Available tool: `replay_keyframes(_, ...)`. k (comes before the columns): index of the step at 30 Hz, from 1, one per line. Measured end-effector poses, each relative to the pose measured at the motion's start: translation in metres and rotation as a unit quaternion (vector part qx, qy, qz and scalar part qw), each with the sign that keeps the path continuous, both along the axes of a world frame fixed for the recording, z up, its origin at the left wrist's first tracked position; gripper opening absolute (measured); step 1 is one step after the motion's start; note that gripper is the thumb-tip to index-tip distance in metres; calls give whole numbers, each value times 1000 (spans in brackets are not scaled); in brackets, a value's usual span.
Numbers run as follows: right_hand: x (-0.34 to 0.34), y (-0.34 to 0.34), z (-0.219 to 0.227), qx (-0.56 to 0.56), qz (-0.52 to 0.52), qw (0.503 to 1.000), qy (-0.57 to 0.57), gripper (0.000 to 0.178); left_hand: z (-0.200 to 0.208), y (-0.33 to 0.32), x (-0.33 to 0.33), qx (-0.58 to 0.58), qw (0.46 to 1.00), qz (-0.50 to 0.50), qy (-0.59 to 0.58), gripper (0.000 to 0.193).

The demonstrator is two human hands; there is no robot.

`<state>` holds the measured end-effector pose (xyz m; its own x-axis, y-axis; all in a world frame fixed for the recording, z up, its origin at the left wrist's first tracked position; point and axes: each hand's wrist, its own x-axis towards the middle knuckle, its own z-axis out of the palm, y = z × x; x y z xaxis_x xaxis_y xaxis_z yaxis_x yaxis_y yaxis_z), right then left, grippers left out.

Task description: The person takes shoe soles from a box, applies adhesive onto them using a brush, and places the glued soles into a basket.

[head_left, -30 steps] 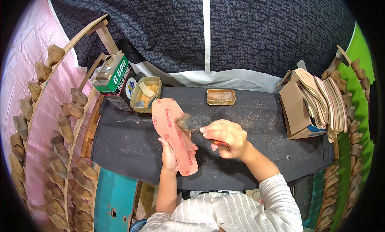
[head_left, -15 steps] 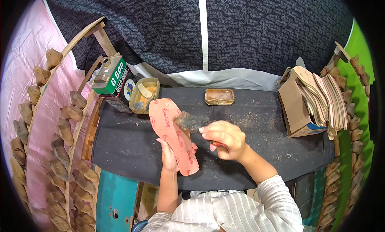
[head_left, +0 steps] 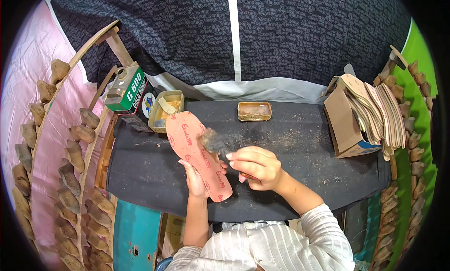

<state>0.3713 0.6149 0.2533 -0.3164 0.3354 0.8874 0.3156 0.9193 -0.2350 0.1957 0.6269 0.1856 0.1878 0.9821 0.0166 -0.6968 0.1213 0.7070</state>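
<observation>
A pinkish insole board point(head_left: 193, 149) with red printing is gripped in my left hand point(head_left: 197, 179), thumb along its left edge and fingers showing at the right edge. It is held tilted above the table. My right hand point(head_left: 258, 167) is closed round the handle of a dark, crusted brush point(head_left: 214, 142), of which a reddish bit shows below the fingers. The brush's blurred tip reaches over the right side of the board's upper half; whether it touches the surface I cannot tell.
On the dark-covered table point(head_left: 300, 177), a small rectangular tin point(head_left: 254, 112) stands at the back. A green-and-black can point(head_left: 129, 100) and a yellowish tub point(head_left: 168, 109) are back left. A cardboard box point(head_left: 344, 121) holds stacked insoles point(head_left: 375, 111) at right. Racks of wooden shoe lasts point(head_left: 69, 179) flank both sides.
The board's upper end has swung slightly left, so it leans more. My right hand and the brush have shifted a little left and down.
</observation>
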Motion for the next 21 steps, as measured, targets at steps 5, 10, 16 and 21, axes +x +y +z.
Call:
replay_keyframes(5,1,-12,-7,-54,24,998,-8,20,14,3,4,-49,992,113,14,83)
replay_keyframes(10,4,-7,8,-23,15,999,47,24,8,1,-2,-4,999,49,-2,79)
replay_keyframes(16,-5,0,0,-10,-6,1000,19,24,8,2,2,-14,998,55,-37,77)
replay_keyframes(21,-8,-6,-7,-38,-7,999,34,21,2,6,-1,-33,994,84,-68,75)
